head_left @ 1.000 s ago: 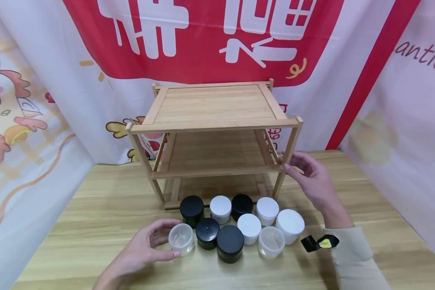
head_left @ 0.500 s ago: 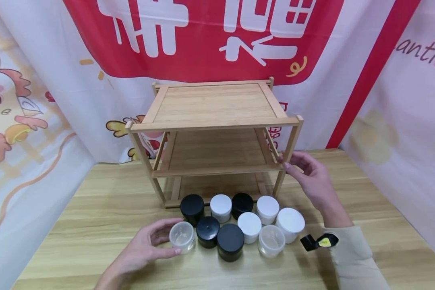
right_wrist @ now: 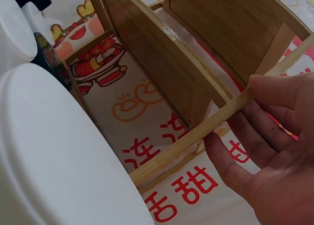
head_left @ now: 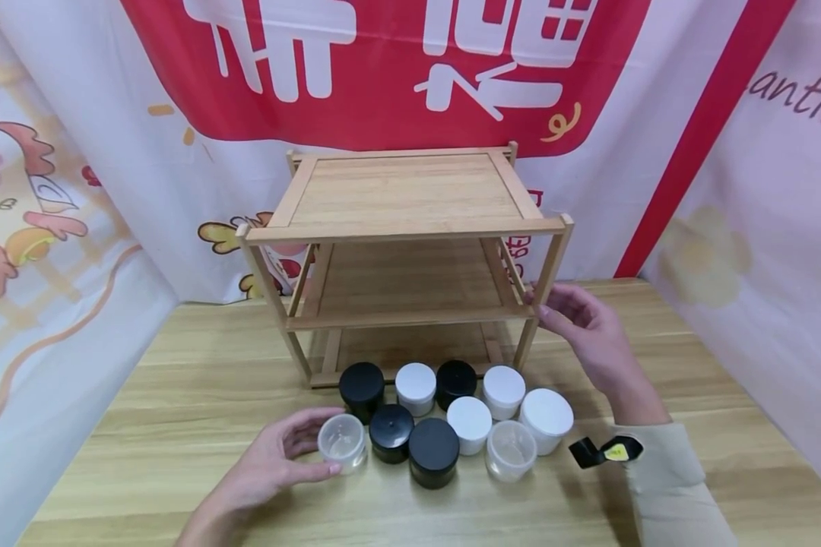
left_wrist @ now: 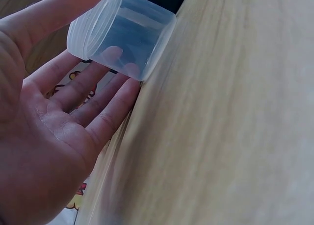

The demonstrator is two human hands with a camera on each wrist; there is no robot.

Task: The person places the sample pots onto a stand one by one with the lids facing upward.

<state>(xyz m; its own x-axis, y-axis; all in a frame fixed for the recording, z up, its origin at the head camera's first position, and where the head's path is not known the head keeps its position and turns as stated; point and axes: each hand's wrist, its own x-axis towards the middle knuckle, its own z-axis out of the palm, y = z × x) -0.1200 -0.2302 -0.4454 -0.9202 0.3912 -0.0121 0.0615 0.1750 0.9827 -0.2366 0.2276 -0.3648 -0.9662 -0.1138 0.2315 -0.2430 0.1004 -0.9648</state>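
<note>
A clear plastic jar (head_left: pixel 343 442) stands at the left end of a cluster of jars, tilted in the left wrist view only by the camera's angle. My left hand (head_left: pixel 274 460) holds it, thumb at the front and fingers around the far side; in the left wrist view fingertips show through the jar's wall (left_wrist: pixel 142 36). My right hand (head_left: pixel 588 338) grips the front right post (head_left: pixel 550 266) of a three-tier wooden rack (head_left: pixel 410 186), near the middle shelf. In the right wrist view thumb and fingers lie on either side of that post (right_wrist: pixel 216 114).
Several black jars (head_left: pixel 434 450) and white-lidded jars (head_left: pixel 546 416) stand before the rack. A second clear jar (head_left: pixel 511 448) is at the cluster's front right. Printed cloth (head_left: pixel 383 76) hangs behind and on both sides of the wooden table (head_left: pixel 144 425).
The whole head view has shifted slightly upward. Both hands keep their places, the left at the clear jar and the right on the rack's post.
</note>
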